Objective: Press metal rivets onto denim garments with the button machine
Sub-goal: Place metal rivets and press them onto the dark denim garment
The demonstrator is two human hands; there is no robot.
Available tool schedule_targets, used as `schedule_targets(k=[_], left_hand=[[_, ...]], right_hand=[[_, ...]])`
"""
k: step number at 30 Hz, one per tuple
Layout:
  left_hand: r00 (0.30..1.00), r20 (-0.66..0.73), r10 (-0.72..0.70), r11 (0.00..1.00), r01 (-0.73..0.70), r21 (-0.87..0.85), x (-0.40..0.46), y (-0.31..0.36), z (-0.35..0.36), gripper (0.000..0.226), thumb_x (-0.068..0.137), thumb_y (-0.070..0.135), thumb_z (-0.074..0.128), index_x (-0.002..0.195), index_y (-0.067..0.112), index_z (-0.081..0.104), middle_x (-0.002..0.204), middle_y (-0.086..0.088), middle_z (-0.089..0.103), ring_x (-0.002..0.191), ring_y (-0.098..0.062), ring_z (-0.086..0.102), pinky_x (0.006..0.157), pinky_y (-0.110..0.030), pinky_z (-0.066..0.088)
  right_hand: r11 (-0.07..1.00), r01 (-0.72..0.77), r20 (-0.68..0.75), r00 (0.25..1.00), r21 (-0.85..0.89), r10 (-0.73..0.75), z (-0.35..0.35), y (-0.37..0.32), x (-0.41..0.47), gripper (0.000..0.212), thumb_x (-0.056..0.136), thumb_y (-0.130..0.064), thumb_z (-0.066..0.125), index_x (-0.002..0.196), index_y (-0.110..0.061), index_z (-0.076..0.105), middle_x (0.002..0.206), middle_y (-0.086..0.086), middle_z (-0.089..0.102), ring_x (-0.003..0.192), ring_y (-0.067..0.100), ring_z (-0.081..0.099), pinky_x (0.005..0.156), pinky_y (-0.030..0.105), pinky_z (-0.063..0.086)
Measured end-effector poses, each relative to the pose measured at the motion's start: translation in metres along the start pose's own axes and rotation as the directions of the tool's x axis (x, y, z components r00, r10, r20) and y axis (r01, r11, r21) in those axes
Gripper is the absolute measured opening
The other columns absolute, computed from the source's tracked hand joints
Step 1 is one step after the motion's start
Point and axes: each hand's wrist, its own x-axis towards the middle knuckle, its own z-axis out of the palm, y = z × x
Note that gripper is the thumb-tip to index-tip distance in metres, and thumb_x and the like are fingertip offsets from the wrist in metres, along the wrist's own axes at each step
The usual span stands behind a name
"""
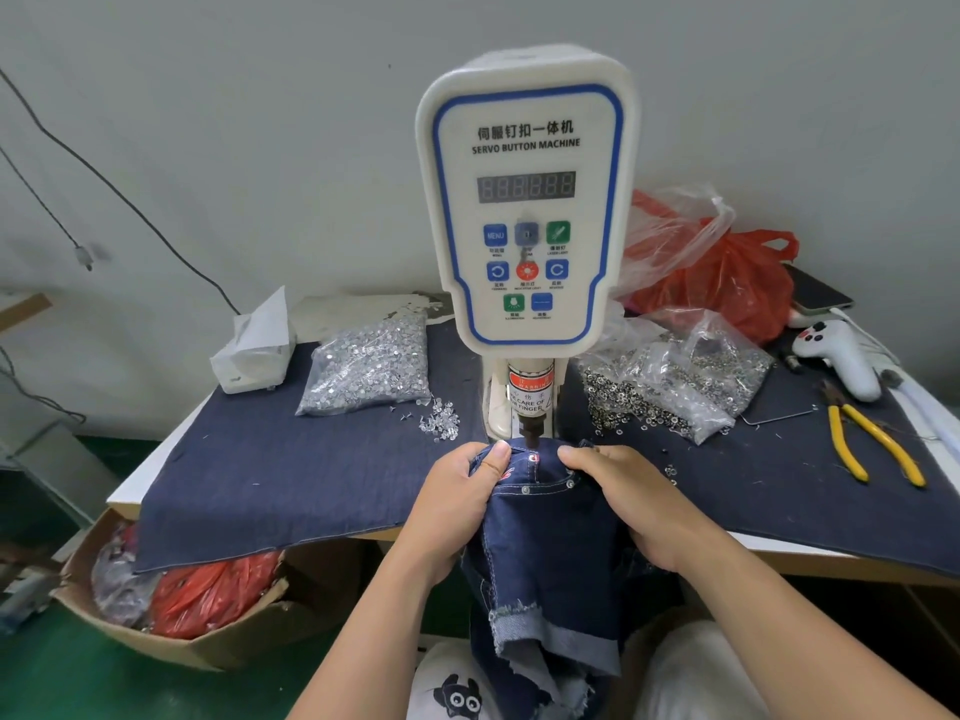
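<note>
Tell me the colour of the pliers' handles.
Yellow. The pliers lie on the dark cloth at the table's right, clearest in the head view.

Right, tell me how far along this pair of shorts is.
Done: two rivets already sit on the pocket seam of the shorts. In hand: both hands, left and right, grip the waistband and hold it under the punch, where a red light dot marks the next spot. Left: pressing that rivet; whether more follow can't be told. The counter reads nothing legible.
</note>
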Motion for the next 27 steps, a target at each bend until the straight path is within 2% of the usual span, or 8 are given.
schedule_targets(k=[5,10,14,17,19,21,23,27], left_hand=[[0.993,0.097,-0.061,0.989,0.074,-0.129,-0.009,0.007,0.000,0.041,0.105,0.045,0.062,0.111,0.005,0.072,0.109,-0.018,0.078,0.095,-0.019,0.072,0.085,-0.038,0.054],[0.965,0.246,-0.096,0.958,0.156,-0.239,-0.027,0.015,-0.003,0.049,0.093,0.045,0.075,0.122,0.007,0.066,0.115,-0.018,0.077,0.101,-0.025,0.075,0.082,-0.033,0.059],[0.940,0.333,-0.071,0.977,0.133,-0.169,-0.038,0.017,-0.004,0.054,0.091,0.049,0.080,0.127,0.012,0.062,0.123,-0.022,0.074,0.109,-0.031,0.073,0.098,-0.046,0.058],[0.937,0.341,-0.075,0.979,0.134,-0.151,-0.044,0.016,-0.005,0.057,0.091,0.056,0.078,0.128,0.016,0.062,0.127,-0.021,0.072,0.115,-0.034,0.070,0.105,-0.054,0.052],[0.926,0.363,-0.106,0.988,0.138,-0.064,-0.047,0.018,-0.011,0.055,0.094,0.066,0.067,0.125,0.021,0.069,0.129,-0.010,0.073,0.123,-0.027,0.066,0.110,-0.049,0.046],[0.887,0.422,-0.186,0.975,0.113,0.192,-0.052,0.019,-0.021,0.057,0.094,0.074,0.057,0.123,0.028,0.075,0.130,0.004,0.074,0.129,-0.018,0.064,0.117,-0.045,0.037],[0.881,0.432,-0.193,0.954,0.066,0.293,-0.055,0.016,-0.030,0.045,0.098,0.062,0.061,0.111,0.023,0.078,0.121,0.003,0.078,0.119,-0.015,0.069,0.114,-0.044,0.039],[0.958,0.281,-0.053,0.969,0.117,-0.217,-0.057,0.013,-0.029,0.020,0.094,0.022,0.065,0.107,0.011,0.075,0.110,-0.019,0.075,0.099,-0.029,0.071,0.087,-0.036,0.054]], right_hand=[[0.991,-0.067,0.107,0.993,0.115,0.055,-0.003,-0.010,-0.006,0.038,0.081,-0.034,0.063,0.110,-0.015,0.079,0.113,0.014,0.077,0.110,0.031,0.072,0.097,0.042,0.052],[0.984,-0.083,0.246,0.968,0.157,0.042,-0.014,-0.004,-0.019,0.044,0.071,-0.025,0.072,0.104,0.003,0.072,0.108,0.024,0.073,0.096,0.037,0.071,0.089,0.046,0.053],[0.997,-0.023,0.401,0.916,0.069,-0.006,-0.022,-0.006,-0.031,0.042,0.083,-0.032,0.082,0.112,-0.003,0.075,0.117,0.026,0.072,0.106,0.035,0.070,0.098,0.045,0.055],[0.996,0.094,0.407,0.909,0.005,-0.088,-0.023,-0.014,-0.035,0.031,0.085,-0.027,0.081,0.107,-0.006,0.078,0.109,0.021,0.076,0.098,0.026,0.072,0.091,0.035,0.057],[0.989,0.100,0.392,0.910,0.107,-0.135,-0.026,-0.016,-0.036,0.031,0.086,-0.020,0.076,0.109,0.000,0.077,0.112,0.026,0.073,0.099,0.029,0.071,0.090,0.035,0.057],[0.971,0.093,0.379,0.909,0.219,-0.172,-0.032,-0.014,-0.038,0.030,0.085,-0.016,0.073,0.108,0.003,0.075,0.109,0.027,0.073,0.095,0.030,0.072,0.084,0.034,0.058],[0.957,0.088,0.357,0.915,0.276,-0.187,-0.037,-0.010,-0.040,0.029,0.084,-0.016,0.073,0.106,0.003,0.076,0.105,0.025,0.075,0.089,0.028,0.074,0.077,0.032,0.058],[0.978,0.057,0.365,0.922,0.200,-0.128,-0.042,-0.006,-0.042,0.033,0.084,-0.018,0.075,0.112,0.000,0.075,0.113,0.028,0.073,0.095,0.030,0.073,0.079,0.033,0.059]])
